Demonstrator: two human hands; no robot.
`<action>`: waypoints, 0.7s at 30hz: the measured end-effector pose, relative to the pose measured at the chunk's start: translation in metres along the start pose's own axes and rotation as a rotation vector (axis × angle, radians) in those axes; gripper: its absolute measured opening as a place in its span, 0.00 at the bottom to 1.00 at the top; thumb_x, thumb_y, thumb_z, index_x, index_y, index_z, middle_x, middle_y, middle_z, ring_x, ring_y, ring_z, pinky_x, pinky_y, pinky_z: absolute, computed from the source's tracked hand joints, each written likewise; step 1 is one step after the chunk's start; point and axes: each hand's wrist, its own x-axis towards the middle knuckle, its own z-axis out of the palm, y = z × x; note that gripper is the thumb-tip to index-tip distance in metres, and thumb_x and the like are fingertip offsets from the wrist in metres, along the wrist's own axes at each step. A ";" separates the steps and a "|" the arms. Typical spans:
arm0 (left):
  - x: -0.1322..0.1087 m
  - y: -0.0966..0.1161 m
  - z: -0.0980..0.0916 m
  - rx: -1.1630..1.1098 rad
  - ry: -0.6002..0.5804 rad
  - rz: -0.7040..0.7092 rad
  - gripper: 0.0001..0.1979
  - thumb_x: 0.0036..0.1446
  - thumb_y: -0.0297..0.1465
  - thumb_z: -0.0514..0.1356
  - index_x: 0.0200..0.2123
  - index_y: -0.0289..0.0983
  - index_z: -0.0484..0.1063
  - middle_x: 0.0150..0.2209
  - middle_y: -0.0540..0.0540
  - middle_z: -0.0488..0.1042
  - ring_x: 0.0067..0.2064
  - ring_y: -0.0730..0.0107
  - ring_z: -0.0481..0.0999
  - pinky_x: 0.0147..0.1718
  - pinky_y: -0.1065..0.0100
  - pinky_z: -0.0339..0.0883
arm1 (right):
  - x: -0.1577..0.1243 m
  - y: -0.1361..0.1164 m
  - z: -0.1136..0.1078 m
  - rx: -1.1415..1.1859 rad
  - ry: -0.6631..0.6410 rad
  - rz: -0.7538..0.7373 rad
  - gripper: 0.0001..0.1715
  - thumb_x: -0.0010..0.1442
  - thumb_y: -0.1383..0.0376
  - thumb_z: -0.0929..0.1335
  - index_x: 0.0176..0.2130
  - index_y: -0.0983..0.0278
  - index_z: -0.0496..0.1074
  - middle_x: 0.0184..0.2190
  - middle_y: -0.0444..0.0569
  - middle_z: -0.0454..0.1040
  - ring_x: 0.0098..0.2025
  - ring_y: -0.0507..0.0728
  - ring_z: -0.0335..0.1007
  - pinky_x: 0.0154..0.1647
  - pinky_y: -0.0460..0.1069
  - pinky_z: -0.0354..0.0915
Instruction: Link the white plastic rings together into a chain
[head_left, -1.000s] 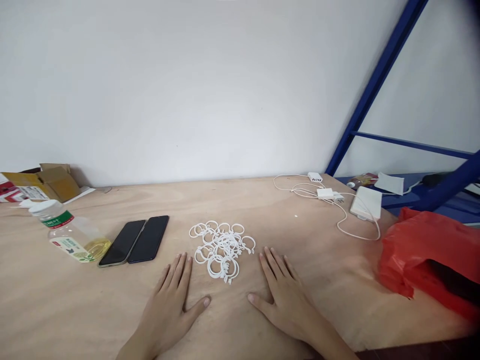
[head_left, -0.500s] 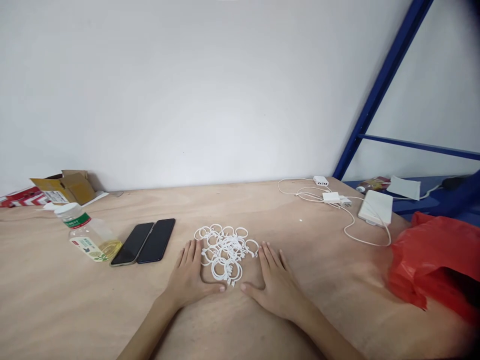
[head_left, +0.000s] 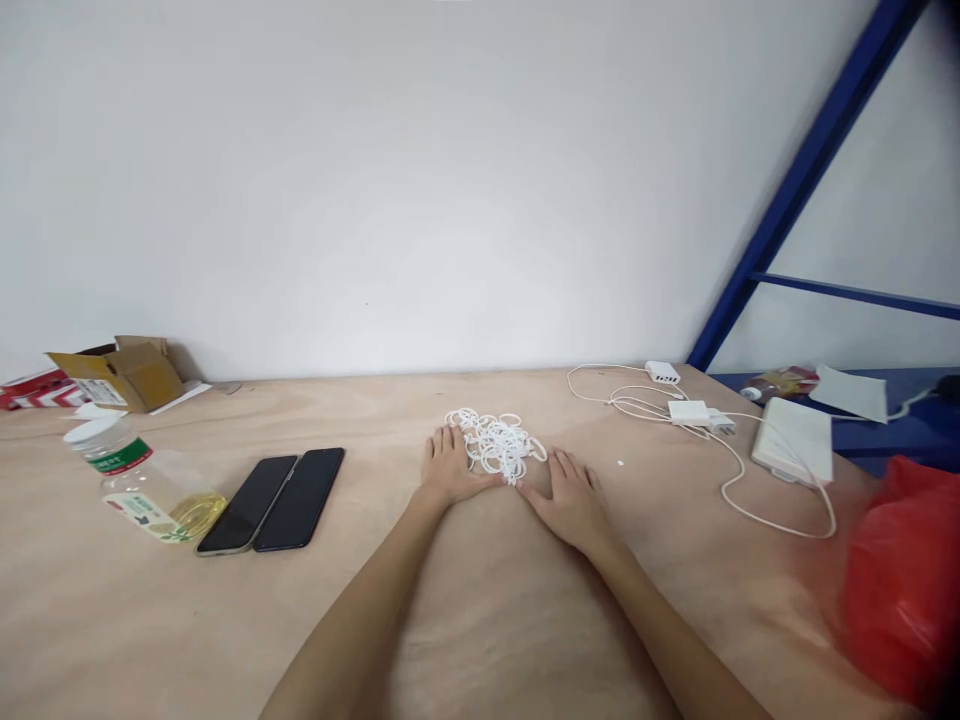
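Observation:
A loose heap of white plastic rings (head_left: 498, 445), with small clip-like bits on them, lies on the wooden table. My left hand (head_left: 452, 468) rests flat against the heap's left side, its thumb stretched along the near edge. On the right side my right hand (head_left: 574, 498) lies palm down with the fingers apart, its thumb touching or very close to the near end of the heap. Both thumbs almost meet in front of the rings. Neither hand grips anything.
To the left are two dark phones (head_left: 300, 500) and a clear bottle (head_left: 146, 490) with yellow liquid. A cardboard box (head_left: 127, 375) stands behind them. White cables with a charger (head_left: 688, 413), a white device (head_left: 793, 440) and a red plastic bag (head_left: 900, 580) are at right.
Both hands have slid forward, away from me and slightly right, and the heap of rings has moved with them, packed closer together. The camera view has shifted slightly.

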 end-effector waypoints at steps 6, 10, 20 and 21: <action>0.004 0.001 -0.003 -0.032 0.050 0.040 0.61 0.39 0.62 0.55 0.65 0.26 0.40 0.67 0.28 0.42 0.67 0.44 0.41 0.63 0.51 0.37 | 0.001 0.003 0.006 0.037 0.111 0.035 0.41 0.56 0.49 0.62 0.59 0.75 0.58 0.59 0.65 0.61 0.62 0.66 0.54 0.61 0.57 0.49; -0.024 -0.012 -0.015 -0.044 0.119 0.112 0.47 0.48 0.57 0.54 0.64 0.36 0.48 0.66 0.36 0.49 0.67 0.52 0.47 0.63 0.55 0.44 | 0.002 0.007 0.007 0.112 0.178 0.024 0.36 0.56 0.54 0.63 0.57 0.73 0.59 0.58 0.64 0.62 0.61 0.66 0.54 0.60 0.57 0.51; -0.123 -0.112 -0.055 0.330 0.476 -0.165 0.29 0.58 0.45 0.49 0.56 0.32 0.64 0.58 0.34 0.65 0.59 0.47 0.61 0.57 0.50 0.53 | -0.004 0.005 0.000 0.172 0.204 0.037 0.30 0.55 0.61 0.63 0.55 0.71 0.63 0.59 0.64 0.56 0.62 0.67 0.50 0.61 0.58 0.51; -0.128 -0.119 -0.058 0.388 0.481 -0.218 0.30 0.58 0.46 0.49 0.56 0.31 0.65 0.58 0.33 0.64 0.60 0.44 0.59 0.59 0.49 0.50 | -0.004 0.005 -0.001 0.178 0.201 0.040 0.30 0.55 0.61 0.63 0.55 0.70 0.63 0.59 0.64 0.56 0.62 0.67 0.51 0.60 0.58 0.51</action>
